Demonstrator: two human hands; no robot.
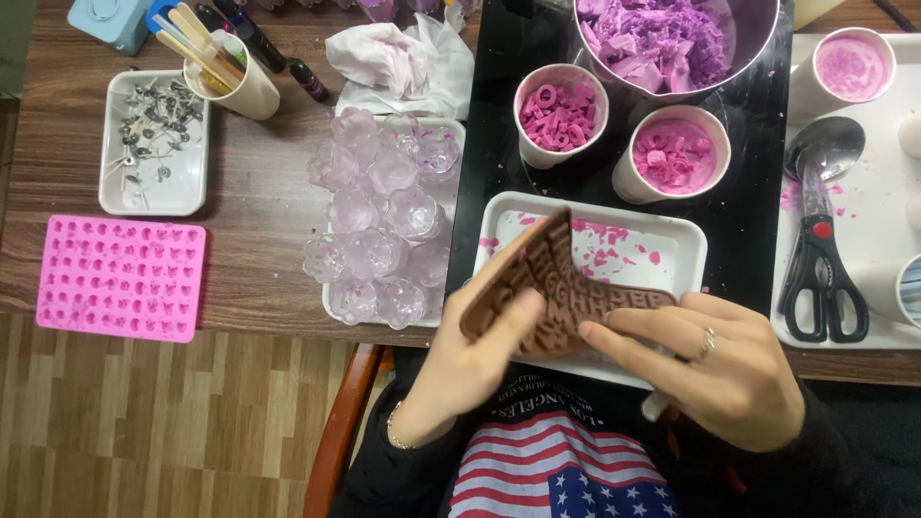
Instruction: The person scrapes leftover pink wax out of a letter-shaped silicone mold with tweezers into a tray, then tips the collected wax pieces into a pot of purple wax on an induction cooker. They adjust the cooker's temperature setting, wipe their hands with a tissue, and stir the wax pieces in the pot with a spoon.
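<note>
Brown silicone letter mould: soft, light, flexes readily. Left hand clamps its bent-up end; right hand presses fingers flat on the other end, over white tray. Edges judged best for gripping.

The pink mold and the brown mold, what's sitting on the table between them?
In the head view, a white tray of clear flower-shaped cups lies between the pink mold and the brown mold, which both hands bend over another white tray.

Even, bright indoor light w/ soft shadows, slight motion blur, mild glare.
</note>
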